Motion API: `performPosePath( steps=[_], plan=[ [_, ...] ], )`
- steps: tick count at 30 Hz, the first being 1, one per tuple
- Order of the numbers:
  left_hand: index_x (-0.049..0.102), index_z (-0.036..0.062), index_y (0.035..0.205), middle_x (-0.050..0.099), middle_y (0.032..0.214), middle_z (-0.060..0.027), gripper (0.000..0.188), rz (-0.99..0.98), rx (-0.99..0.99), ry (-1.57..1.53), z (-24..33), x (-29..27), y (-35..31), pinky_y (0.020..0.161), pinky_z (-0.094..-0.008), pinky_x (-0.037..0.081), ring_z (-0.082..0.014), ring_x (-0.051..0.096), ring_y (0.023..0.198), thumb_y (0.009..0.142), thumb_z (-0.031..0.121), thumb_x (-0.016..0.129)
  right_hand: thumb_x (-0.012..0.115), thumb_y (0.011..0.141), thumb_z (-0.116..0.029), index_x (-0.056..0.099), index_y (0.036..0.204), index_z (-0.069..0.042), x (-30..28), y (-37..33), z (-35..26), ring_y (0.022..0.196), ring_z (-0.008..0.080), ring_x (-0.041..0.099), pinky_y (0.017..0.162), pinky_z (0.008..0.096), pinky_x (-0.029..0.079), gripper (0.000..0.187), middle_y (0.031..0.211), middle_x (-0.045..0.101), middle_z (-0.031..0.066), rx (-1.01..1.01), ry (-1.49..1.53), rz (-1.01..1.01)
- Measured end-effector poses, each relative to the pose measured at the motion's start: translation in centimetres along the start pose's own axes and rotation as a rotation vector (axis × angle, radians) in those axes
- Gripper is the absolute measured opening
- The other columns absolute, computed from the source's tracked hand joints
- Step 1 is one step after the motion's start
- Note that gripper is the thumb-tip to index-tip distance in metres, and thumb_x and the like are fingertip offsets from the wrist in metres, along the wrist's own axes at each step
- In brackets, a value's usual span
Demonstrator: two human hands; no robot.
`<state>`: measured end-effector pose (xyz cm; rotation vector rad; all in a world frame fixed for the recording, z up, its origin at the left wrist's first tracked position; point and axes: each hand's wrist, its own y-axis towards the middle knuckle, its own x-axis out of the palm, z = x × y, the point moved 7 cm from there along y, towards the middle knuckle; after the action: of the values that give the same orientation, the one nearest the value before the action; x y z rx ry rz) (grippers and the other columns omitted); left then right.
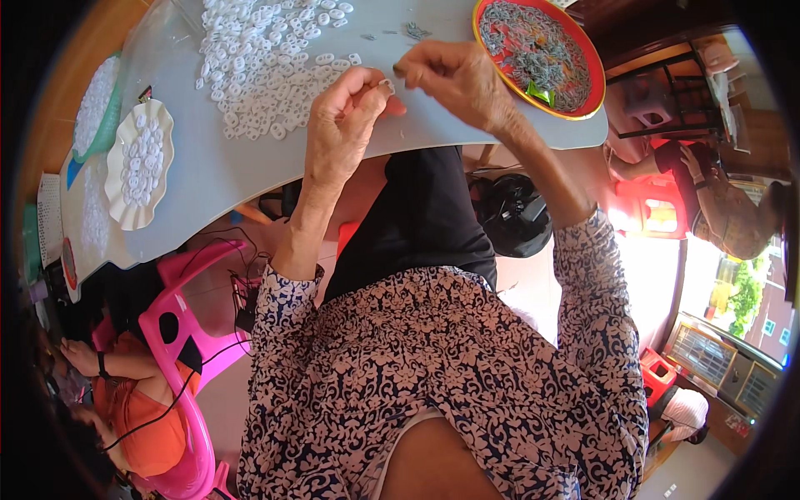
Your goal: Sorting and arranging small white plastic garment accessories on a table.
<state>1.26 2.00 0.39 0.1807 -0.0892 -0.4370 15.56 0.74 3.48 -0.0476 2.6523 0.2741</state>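
Note:
Above the near edge of the grey table [192,187], my left hand [340,125] is closed in a pinch on a small white plastic piece [387,85]. Just right of it, the fingertips of my right hand [462,79] are pressed together. A tiny dark bit shows at those fingertips, too small to name. The two hands are close but apart. Beyond my left hand spreads a heap of small white oval plastic pieces [258,75] with holes. Past my right wrist stands a round red tray [597,71] with a yellow rim, filled with small thin grey pieces [542,50].
A cream scalloped dish [119,187] of white pieces and a green basket [108,133] stand at the table's left. A pink plastic chair [187,400] and a person in orange [150,417] are at lower left. Another person [733,208] sits by a red stool [646,208] at right.

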Motion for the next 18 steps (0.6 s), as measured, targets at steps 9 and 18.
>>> performPosePath(
  steps=[9, 18],
  plan=[
    [0.059, 0.0013, 0.088, 0.061, 0.068, -0.0020, 0.008, 0.075, 0.049, -0.069, -0.7, -0.3, 0.0, 0.059, -0.0184, 0.038, -0.0035, 0.047, 0.062, 0.087, 0.009, 0.057, 0.057, 0.078, -0.011, 0.063, 0.072, 0.001, -0.9, 7.0, -0.6, 0.067, 0.0334, 0.062, 0.062, 0.0425, 0.049, 0.014, 0.072, 0.061, 0.0198, -0.392, -0.635, -0.078],
    [0.059, 0.0007, 0.089, 0.061, 0.069, -0.0022, 0.007, 0.089, 0.017, -0.113, -0.3, -0.4, -0.1, 0.061, -0.0189, 0.040, -0.0045, 0.052, 0.065, 0.087, 0.007, 0.057, 0.055, 0.074, -0.010, 0.061, 0.065, -0.001, 1.4, 9.5, 2.6, 0.060, 0.0379, 0.061, 0.055, 0.0467, 0.050, 0.014, 0.064, 0.060, 0.0209, -0.454, -1.004, -0.109]
  ],
)
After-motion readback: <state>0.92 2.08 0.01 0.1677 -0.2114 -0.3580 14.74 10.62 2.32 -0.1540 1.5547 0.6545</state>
